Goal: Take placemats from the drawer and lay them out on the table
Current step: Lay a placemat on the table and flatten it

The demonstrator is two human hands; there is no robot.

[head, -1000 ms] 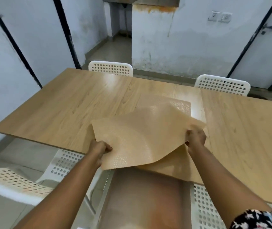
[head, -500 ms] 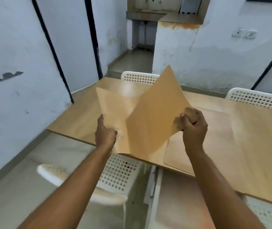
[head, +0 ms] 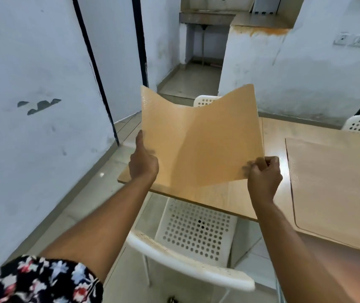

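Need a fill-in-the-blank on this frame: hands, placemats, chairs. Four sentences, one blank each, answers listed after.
1. The raised placemat is held by ____ hands, the left hand and the right hand.
2. A second placemat lies ____ on the table.
3. The chair tucked under the table's near edge is ____ in colour.
4. The raised placemat sags in the ____ between its two upper corners.

Missing words: both; flat; white; middle

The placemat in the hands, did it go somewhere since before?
Yes. The held placemat was lifted off the placemat on the table and carried left toward the table's left end, gripped by left hand and right hand.
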